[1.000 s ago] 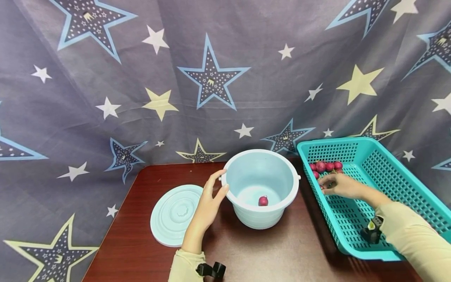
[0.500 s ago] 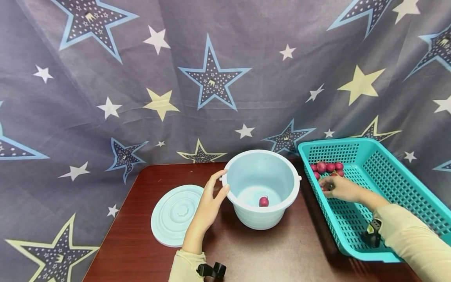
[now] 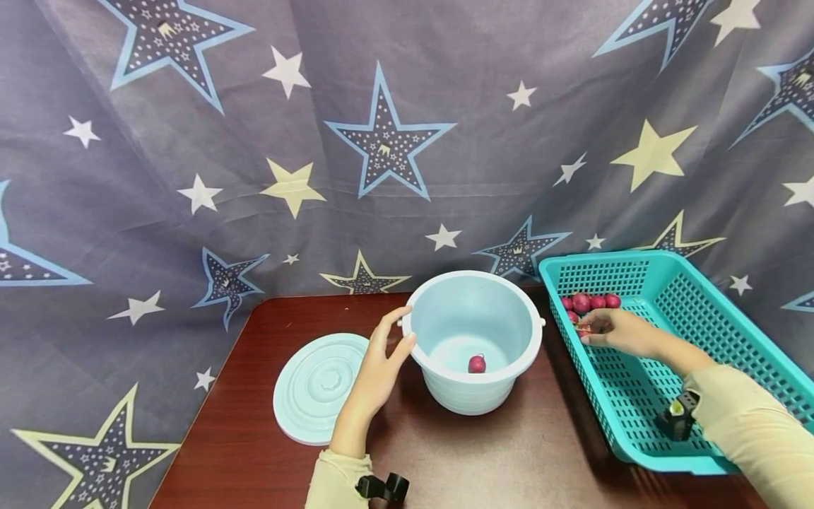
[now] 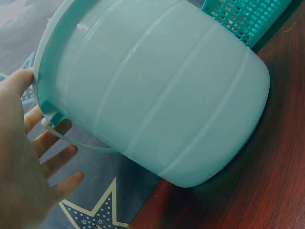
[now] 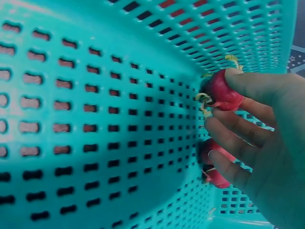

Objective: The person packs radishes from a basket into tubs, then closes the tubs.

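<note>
In the head view, my left hand [image 3: 375,375] touches the left rim of a pale blue bucket [image 3: 467,396], its thumb and fingers spread against the edge. One red radish [image 3: 477,364] lies on the bucket's bottom. Inside the teal basket [image 3: 642,458] to the right, my right hand [image 3: 626,332] reaches down at the left wall. The right wrist view shows that hand's thumb and fingers pinching a radish [image 5: 224,90] with short yellowish stems. Other radishes [image 5: 218,162] sit below it, near the curled lower fingers. Several more radishes [image 3: 581,303] cluster at the basket's far left corner.
A round pale blue lid [image 3: 318,389] lies flat on the dark red table [image 3: 222,424], left of the bucket. Behind the table hangs a grey cloth [image 3: 356,226] printed with stars. The bucket's thin handle [image 4: 86,145] hangs along its side.
My right hand has shifted slightly among the radishes and now pinches one by the basket's left wall. The left hand stays at the bucket's rim.
</note>
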Demonstrator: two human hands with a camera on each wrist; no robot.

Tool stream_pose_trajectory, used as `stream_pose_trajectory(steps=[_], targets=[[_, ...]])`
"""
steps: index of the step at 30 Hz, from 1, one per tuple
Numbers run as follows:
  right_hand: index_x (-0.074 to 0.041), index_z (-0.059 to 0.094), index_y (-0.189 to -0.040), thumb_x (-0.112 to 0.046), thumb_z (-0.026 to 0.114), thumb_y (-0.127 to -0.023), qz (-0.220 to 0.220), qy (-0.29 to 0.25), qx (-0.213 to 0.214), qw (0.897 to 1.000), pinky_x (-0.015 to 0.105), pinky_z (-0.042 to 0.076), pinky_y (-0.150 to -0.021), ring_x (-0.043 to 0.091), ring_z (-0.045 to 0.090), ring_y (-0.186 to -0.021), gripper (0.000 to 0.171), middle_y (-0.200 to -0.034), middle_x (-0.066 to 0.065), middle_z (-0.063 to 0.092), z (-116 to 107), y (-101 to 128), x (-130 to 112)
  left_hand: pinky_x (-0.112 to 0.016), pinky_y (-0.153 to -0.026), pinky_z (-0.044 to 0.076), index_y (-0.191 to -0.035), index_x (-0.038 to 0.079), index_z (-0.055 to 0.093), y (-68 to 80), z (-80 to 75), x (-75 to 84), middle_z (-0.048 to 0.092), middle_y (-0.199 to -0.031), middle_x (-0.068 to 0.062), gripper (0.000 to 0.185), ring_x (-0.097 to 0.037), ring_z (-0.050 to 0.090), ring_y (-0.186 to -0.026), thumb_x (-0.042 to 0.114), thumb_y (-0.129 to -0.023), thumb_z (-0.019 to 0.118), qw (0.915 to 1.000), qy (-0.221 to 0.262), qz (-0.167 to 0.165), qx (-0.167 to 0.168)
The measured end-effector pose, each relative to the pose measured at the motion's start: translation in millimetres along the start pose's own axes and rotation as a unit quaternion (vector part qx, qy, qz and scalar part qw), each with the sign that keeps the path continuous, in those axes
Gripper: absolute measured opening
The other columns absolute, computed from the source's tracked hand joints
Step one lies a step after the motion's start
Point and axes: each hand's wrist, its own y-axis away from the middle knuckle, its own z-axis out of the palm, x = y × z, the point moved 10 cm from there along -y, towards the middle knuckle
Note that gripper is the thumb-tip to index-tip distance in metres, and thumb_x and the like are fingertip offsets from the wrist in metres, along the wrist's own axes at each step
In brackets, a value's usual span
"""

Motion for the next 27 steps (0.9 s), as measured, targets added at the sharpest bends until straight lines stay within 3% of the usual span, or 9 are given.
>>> stream_pose_trajectory(steps=[13,18,27], targets=[[0.004,0.063,-0.122,-0.024,0.069,-0.094,-0.003,0.036,0.036,0.999,0.041,0.054,-0.075,0.025,0.066,-0.091,0.040,-0.103,0.011,0.070,-34.5,6.5,-26.8,-0.053,-0.099,0.041,-0.145,0.022,0.047,-0.6,0.0,-0.2,0.044,-0.146,-0.004,0.044,-0.028,0.052,-0.116,0.027,-0.101,0.056,1.0000,0.006,0.004,0.002],[0.002,0.064,-0.123,-0.022,0.069,-0.094,-0.008,0.036,0.041,0.998,0.034,0.051,-0.069,0.020,0.064,-0.084,0.038,-0.100,0.006,0.070,-41.9,9.2,-38.0,-0.053,-0.100,0.040,-0.145,0.022,0.047,-0.2,0.5,-0.1,0.043,-0.147,-0.005,0.044,-0.028,0.052,-0.118,0.027,-0.102,0.056,1.0000,0.007,0.005,0.000],[0.000,0.063,-0.124,-0.026,0.069,-0.094,-0.015,0.061,0.055,0.997,0.034,0.047,-0.063,0.017,0.059,-0.080,0.040,-0.095,0.003,0.066,-53.7,16.5,-57.2,-0.053,-0.101,0.040,-0.145,0.023,0.047,-0.1,0.0,-0.8,0.042,-0.147,-0.005,0.044,-0.029,0.051,-0.119,0.027,-0.102,0.055,1.0000,0.006,0.002,0.000]])
